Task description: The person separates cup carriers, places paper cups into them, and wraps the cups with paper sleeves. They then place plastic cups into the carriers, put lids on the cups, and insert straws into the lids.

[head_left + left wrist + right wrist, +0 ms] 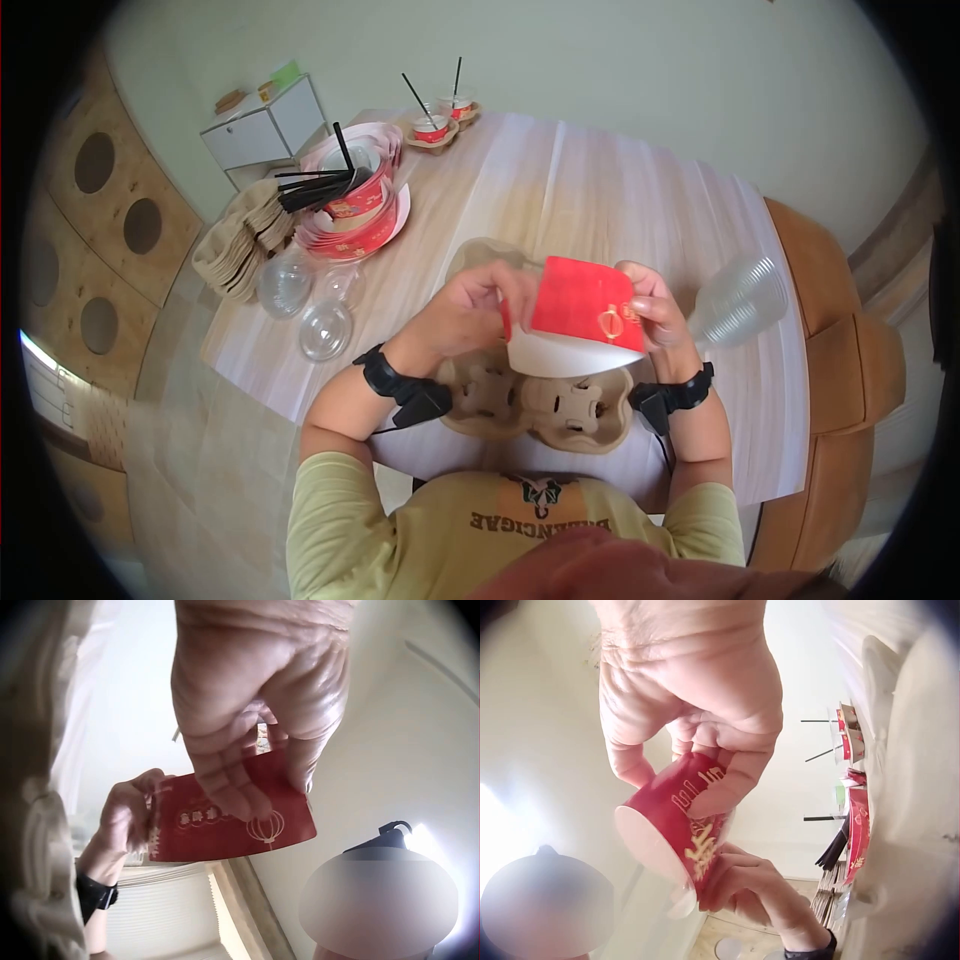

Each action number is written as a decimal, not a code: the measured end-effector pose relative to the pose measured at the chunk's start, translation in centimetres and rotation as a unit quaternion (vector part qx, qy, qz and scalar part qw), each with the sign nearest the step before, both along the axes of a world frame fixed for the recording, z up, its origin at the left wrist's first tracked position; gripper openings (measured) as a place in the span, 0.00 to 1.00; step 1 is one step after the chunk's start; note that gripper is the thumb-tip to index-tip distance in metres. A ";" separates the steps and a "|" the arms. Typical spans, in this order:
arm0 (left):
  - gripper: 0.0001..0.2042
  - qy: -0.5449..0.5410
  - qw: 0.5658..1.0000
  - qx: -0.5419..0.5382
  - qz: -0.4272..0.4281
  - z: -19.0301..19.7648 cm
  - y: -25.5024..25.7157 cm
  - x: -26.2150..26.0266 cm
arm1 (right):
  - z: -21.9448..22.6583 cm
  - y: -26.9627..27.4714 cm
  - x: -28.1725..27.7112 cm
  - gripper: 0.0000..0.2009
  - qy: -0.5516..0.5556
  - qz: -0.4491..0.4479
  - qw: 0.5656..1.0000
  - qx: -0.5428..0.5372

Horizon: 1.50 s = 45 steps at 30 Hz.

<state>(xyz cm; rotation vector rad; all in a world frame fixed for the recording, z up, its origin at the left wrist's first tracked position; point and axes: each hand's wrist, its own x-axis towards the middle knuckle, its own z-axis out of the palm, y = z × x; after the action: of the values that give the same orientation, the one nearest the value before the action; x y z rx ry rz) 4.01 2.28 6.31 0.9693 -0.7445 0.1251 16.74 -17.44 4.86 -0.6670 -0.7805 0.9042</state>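
A red paper cup sleeve (585,298) with gold print and a white inside is held between both hands over the table. My right hand (655,308) pinches its right end, thumb on the printed face. At the other end my left hand (490,300) grips the paper, slightly blurred. The left wrist view shows the left fingers lying across the sleeve (225,825), with a lantern print beside them. From the right wrist, the sleeve (679,795) appears rounded into a tube with an open white end. Below the hands sits a moulded pulp cup carrier (580,410), partly covered.
Nested clear plastic cups (740,302) lie at the right. On the left are clear domed lids (326,330), stacked pulp carriers (235,250), black straws (325,187) and a pile of red sleeves (350,240). Two finished-looking drinks with straws (430,128) stand at the back.
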 end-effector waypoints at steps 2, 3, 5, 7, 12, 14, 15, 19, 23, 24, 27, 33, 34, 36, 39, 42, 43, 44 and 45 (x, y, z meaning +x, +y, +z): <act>0.02 0.043 0.999 0.015 0.001 0.0 0.5 -0.3 | 0.6 -0.1 -0.2 0.09 -0.034 0.006 0.998 -0.050; 0.02 0.082 0.996 0.030 0.006 0.1 0.8 -0.5 | 0.6 -0.1 -0.1 0.09 -0.032 0.004 0.998 -0.050; 0.02 0.091 0.994 0.055 0.035 1.1 0.7 -1.0 | 0.6 -0.3 0.2 0.08 -0.067 -0.009 0.995 -0.069; 0.02 0.100 0.990 0.078 0.064 1.3 1.0 -1.0 | 1.0 -0.8 0.2 0.08 -0.071 -0.027 0.995 -0.066; 0.03 0.088 0.995 -0.002 0.047 0.8 1.0 -0.3 | 1.9 -0.6 0.2 0.06 -0.049 -0.025 0.998 0.015; 0.03 0.126 0.990 0.006 0.054 1.2 0.9 -0.6 | 1.8 -0.7 0.4 0.06 -0.153 -0.043 0.984 -0.082; 0.04 0.168 0.984 0.015 0.061 1.4 0.8 -0.9 | 2.0 -0.7 0.4 0.06 -0.152 -0.042 0.984 -0.082; 0.06 0.215 0.969 0.079 0.089 1.9 0.5 -0.8 | 2.7 -1.1 0.1 0.08 -0.210 -0.058 0.967 -0.130; 0.07 0.259 0.945 0.163 0.117 1.9 0.3 -0.7 | 3.1 -1.2 -0.2 0.04 -0.221 -0.019 0.955 -0.196; 0.06 0.266 0.940 0.173 0.124 1.8 0.3 -0.8 | 3.2 -1.1 -0.4 0.04 -0.221 -0.017 0.955 -0.197; 0.05 0.265 0.923 0.234 0.151 2.2 0.2 -1.0 | 3.5 -0.7 -1.0 0.03 -0.261 0.001 0.941 -0.214; 0.06 0.245 0.902 0.298 0.191 2.1 0.0 -1.2 | 3.2 -0.2 -1.5 0.03 -0.251 0.005 0.938 -0.239; 0.06 0.246 0.903 0.297 0.191 2.1 0.0 -1.2 | 3.3 -0.2 -1.5 0.03 -0.255 0.002 0.936 -0.242; 0.06 0.251 0.900 0.299 0.193 2.1 -0.1 -1.3 | 3.3 -0.2 -1.6 0.04 -0.260 0.001 0.934 -0.245; 0.05 0.214 0.894 0.323 0.227 1.9 -0.2 -1.3 | 3.1 -0.2 -1.5 0.03 -0.277 -0.011 0.933 -0.228; 0.05 0.188 0.892 0.337 0.234 1.8 -0.3 -1.4 | 2.9 -0.2 -1.5 0.03 -0.306 -0.021 0.929 -0.209; 0.05 0.188 0.892 0.337 0.234 1.6 -0.4 -1.4 | 2.9 -0.1 -1.5 0.03 -0.305 -0.021 0.928 -0.214; 0.05 0.169 0.889 0.348 0.246 1.3 -0.5 -1.4 | 2.9 -0.1 -1.6 0.03 -0.305 -0.022 0.926 -0.219; 0.06 0.149 0.884 0.360 0.257 1.2 -0.5 -1.4 | 2.9 -0.1 -1.6 0.03 -0.305 -0.022 0.926 -0.220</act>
<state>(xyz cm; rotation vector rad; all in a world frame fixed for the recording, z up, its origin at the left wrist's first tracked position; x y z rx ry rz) 2.61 1.74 7.48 1.8463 -0.2119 0.1596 15.17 -17.50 7.76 -1.3993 -1.1181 0.8411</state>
